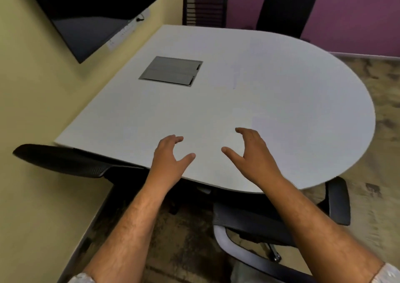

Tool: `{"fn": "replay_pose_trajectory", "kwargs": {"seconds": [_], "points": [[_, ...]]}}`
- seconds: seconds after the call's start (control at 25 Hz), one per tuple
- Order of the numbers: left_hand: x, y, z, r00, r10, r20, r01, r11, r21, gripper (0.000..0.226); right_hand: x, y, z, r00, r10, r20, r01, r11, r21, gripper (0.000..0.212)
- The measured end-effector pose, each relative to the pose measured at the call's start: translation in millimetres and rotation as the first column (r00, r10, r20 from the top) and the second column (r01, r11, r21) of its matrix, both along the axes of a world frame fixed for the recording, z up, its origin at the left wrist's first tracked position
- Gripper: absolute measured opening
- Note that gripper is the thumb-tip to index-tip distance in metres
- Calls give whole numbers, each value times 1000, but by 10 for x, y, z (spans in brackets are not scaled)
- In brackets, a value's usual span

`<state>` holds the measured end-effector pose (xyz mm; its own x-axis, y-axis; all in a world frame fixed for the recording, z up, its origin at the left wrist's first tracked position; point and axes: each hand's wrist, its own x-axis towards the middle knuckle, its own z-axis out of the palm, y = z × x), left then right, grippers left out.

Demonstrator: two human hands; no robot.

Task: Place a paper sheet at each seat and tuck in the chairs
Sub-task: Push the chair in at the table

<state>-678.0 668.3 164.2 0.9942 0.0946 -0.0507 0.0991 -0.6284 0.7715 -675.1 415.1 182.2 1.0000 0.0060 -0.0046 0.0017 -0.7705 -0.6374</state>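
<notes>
A white table with one rounded end fills the middle of the view. My left hand and my right hand hover over its near edge, both with fingers spread and holding nothing. No separate paper sheet can be made out on the white top. A black chair stands at the near left with its back against the table edge. Another black chair with armrests sits below my right arm, partly under the table. Two more black chairs stand at the far side.
A grey cable hatch is set flush into the tabletop. A dark wall screen hangs on the yellow wall to the left, close to the table. A purple wall runs behind the far chairs. Patterned carpet lies to the right.
</notes>
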Motion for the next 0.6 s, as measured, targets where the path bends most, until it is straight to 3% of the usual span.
{"fn": "replay_pose_trajectory", "kwargs": {"seconds": [0.24, 0.6], "points": [[537, 296, -40, 998, -6, -68, -1, 996, -92, 55, 522, 278, -82, 997, -68, 22, 66, 995, 78, 72], [1186, 935, -102, 995, 54, -85, -54, 999, -1, 55, 1157, 682, -367, 993, -73, -96, 89, 982, 165, 66]]}}
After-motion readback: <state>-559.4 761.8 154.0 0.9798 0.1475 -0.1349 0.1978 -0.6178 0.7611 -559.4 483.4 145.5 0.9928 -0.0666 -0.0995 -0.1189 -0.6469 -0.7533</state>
